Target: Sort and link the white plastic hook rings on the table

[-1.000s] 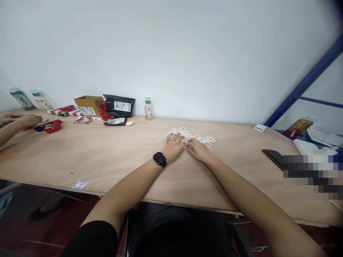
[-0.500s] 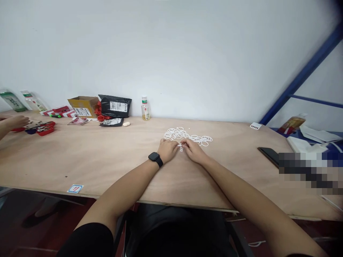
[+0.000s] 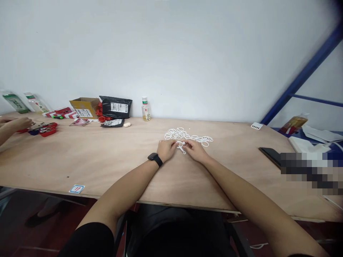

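Between my two hands is a white plastic ring (image 3: 180,143) with a thin tail ending in a small eyelet, which points down toward me. My left hand (image 3: 166,149), with a black watch on its wrist, pinches the ring's left side between thumb and fingers. On the other side, the fingers of my right hand (image 3: 197,150) are closed on it near the small eyelets. Just beyond my fingertips lies a loose pile of white rings (image 3: 175,134), spreading to the right. Some fingertips are hidden behind the hands.
Along the wall stand a small bottle (image 3: 146,110), black parcel bags (image 3: 115,107) and an open cardboard box (image 3: 85,107). At far left another person's hands (image 3: 20,123) are over red and blue trays (image 3: 44,129). A phone (image 3: 270,157) and white charger (image 3: 256,126) lie right.
The white piece has turned between my fingers; its round ring and tail now show more clearly. My hands have shifted only slightly. The view has moved a little.
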Motion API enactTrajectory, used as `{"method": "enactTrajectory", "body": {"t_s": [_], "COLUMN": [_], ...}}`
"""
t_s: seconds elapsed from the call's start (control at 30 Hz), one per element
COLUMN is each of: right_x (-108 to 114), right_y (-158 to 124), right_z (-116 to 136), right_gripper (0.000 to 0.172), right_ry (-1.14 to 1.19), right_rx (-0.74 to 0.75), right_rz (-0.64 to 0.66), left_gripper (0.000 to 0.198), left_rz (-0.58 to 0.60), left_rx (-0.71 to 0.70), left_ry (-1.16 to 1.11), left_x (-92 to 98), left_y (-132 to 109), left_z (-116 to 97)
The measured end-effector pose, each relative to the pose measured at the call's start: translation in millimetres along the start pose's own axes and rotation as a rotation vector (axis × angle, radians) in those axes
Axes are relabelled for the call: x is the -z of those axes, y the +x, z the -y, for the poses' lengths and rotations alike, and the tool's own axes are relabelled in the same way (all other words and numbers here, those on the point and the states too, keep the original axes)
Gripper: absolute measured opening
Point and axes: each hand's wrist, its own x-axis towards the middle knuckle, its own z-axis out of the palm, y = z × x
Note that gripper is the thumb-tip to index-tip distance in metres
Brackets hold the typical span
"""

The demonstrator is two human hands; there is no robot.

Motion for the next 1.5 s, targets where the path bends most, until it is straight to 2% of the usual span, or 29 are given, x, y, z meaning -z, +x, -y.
{"method": "enactTrajectory", "body": {"t_s": [0.2, 0.4, 0.47, 0.57, 0.63, 0.77, 0.87, 1.0, 1.13, 1.27, 1.4, 1.5], "right_x": [-5, -3, -2, -2, -2, -1, 1, 4, 8, 13, 11, 7], "right_y": [1, 0, -1, -2, -2, -1, 2, 6, 7, 5, 4, 3], "right_z": [-5, -8, -4, 4, 7, 7, 2, -2, 0, 1, 0, 3], "right_gripper": [0.024, 0.04, 0.037, 0.02, 0.021, 0.02, 0.017, 0.011, 0.018, 0.022, 0.025, 0.026], "right_ry": [0.182, 0.172, 0.134, 0.092, 0.075, 0.022, 0.005, -0.074, -0.126, -0.118, -0.093, -0.092], "right_rx": [-0.034, -0.045, -0.034, -0.015, -0.013, -0.056, -0.142, -0.279, -0.326, -0.359, -0.304, -0.284], "right_rz": [-0.019, 0.018, 0.08, 0.157, 0.168, 0.091, -0.034, -0.184, -0.221, -0.26, -0.26, -0.218], "left_gripper": [0.029, 0.031, 0.032, 0.033, 0.033, 0.031, 0.031, 0.03, 0.028, 0.023, 0.044, 0.045], "left_rz": [-0.047, -0.051, -0.019, 0.027, 0.046, 0.035, 0.007, -0.047, -0.086, -0.159, -0.105, -0.065], "left_rx": [0.026, 0.05, 0.029, 0.0, -0.009, 0.011, 0.044, 0.022, 0.003, 0.024, 0.079, 0.146], "left_ry": [-0.117, -0.363, -0.467, -0.539, -0.532, -0.485, -0.417, -0.357, -0.348, -0.429, -0.444, -0.428], "left_x": [-5.1, -11.1, -12.6, -14.1, -14.2, -12.0, -9.0, -5.5, -3.7, -3.8, -6.5, -8.8], "left_y": [1, 4, 4, 2, 2, 2, 2, 2, 2, 4, 7, 7], "left_z": [6, 10, 10, 9, 8, 8, 8, 4, 1, 8, 15, 15]}}
